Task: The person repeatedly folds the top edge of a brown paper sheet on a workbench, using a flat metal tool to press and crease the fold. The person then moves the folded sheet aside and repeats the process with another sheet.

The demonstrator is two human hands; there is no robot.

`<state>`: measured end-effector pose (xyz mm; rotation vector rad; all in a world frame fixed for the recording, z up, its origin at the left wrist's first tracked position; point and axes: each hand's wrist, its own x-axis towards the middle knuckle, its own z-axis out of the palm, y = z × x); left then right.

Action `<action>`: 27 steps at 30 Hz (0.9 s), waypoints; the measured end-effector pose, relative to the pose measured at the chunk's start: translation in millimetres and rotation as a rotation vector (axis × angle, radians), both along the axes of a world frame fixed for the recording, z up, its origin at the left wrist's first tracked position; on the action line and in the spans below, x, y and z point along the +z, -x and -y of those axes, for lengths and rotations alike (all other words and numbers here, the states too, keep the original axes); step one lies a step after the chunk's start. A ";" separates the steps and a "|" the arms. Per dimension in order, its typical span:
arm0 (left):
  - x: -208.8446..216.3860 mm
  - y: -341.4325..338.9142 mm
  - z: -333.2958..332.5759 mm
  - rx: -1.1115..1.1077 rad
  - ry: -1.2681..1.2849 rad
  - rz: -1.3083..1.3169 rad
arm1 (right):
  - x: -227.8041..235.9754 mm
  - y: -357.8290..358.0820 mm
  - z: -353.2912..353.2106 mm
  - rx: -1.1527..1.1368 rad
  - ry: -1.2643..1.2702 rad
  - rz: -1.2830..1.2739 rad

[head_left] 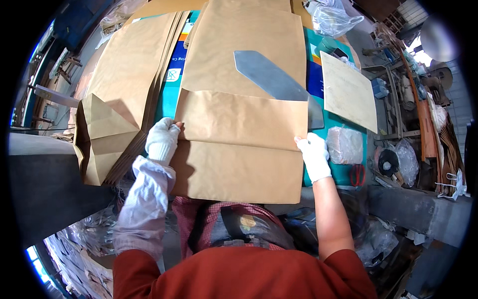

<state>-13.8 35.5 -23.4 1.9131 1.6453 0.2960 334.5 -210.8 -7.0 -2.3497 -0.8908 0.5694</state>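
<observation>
The grip of both gloved hands is closed on one brown paper bag (239, 144): the left hand (162, 140) pinches its left edge at the fold, the right hand (314, 153) its right edge. The bag lies flat on the green bench (343, 172), its lower part turned up over a grey metal plate (271, 79). This looks like the folding step; a firm crease along the fold seems needed. A stack of bags (129, 70) lies left, red scissors (357, 174) right.

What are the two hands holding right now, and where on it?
The brown paper sheet: left hand at its left edge, right hand at its right edge, both at the fold.
</observation>
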 end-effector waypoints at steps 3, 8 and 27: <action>-7.5 -8.8 12.4 0.006 -0.217 -0.104 | -18.0 6.5 4.5 0.022 -0.015 0.227; -2.0 -16.6 5.5 -0.005 -0.134 -0.186 | -39.2 14.8 14.3 0.046 -0.046 0.499; 38.7 -113.1 20.4 -1.242 -0.714 0.362 | -7.5 83.2 -129.6 0.822 -0.225 0.494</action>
